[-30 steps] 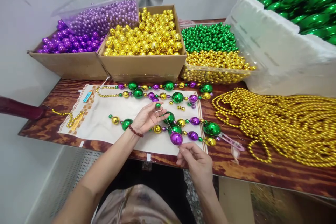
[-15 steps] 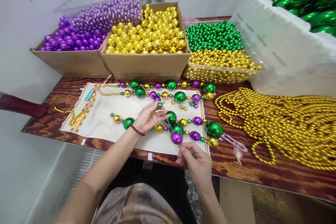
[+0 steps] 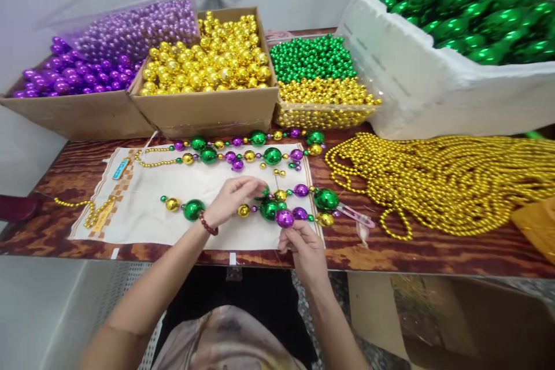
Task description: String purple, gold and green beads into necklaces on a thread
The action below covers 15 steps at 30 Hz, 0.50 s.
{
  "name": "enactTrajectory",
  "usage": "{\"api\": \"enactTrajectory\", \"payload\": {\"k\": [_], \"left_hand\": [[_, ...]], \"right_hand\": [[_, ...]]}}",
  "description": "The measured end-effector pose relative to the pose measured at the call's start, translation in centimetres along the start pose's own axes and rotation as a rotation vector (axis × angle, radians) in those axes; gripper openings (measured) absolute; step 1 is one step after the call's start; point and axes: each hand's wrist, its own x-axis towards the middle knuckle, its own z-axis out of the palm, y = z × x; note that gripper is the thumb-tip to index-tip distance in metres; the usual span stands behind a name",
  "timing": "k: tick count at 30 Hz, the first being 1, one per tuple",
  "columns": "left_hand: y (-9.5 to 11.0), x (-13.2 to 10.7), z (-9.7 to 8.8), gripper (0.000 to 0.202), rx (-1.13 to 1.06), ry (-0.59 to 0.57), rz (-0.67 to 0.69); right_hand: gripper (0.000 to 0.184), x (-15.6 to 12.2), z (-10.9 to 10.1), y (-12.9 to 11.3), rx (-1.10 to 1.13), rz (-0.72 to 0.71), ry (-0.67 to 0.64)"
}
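Note:
Between the thumb and fingers of my right hand (image 3: 306, 243) is a shiny purple bead (image 3: 285, 218), raised over the front of the white cloth (image 3: 143, 208). A small green bead (image 3: 281, 206) sits right against its top. My left hand (image 3: 234, 201), with a dark red bead bracelet (image 3: 208, 224) on the wrist, is closed at the fingertips just left of it. What those fingertips pinch is hidden. Close behind them lie strung large green beads (image 3: 269, 210) with gold beads (image 3: 280, 195) and purple beads (image 3: 300, 190). A finished-looking strand (image 3: 208, 155) lies farther back.
Boxes of purple beads (image 3: 65, 78) and gold beads (image 3: 208, 63) stand behind the cloth, beside a clear tray (image 3: 329, 118). A foam box (image 3: 433, 98) holds big green beads. Gold bead chains (image 3: 433, 179) and pink scissors-like snips (image 3: 355, 217) lie right.
The view has turned right. My left hand has come closer to my right, and the small green bead from its fingertips now appears against the purple bead.

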Motion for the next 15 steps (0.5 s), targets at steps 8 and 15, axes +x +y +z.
{"api": "enactTrajectory", "payload": {"k": [8,15], "left_hand": [[0.1,5.9,-3.1,0.016,0.611,0.295,0.195],[3.3,8.6,-2.1,0.019,0.497,0.385,0.356]], "right_hand": [[0.029,-0.1,-3.8,0.0,0.110,-0.050,0.108],[0.033,-0.2,-4.7,0.5,0.196,-0.011,0.076]]}}
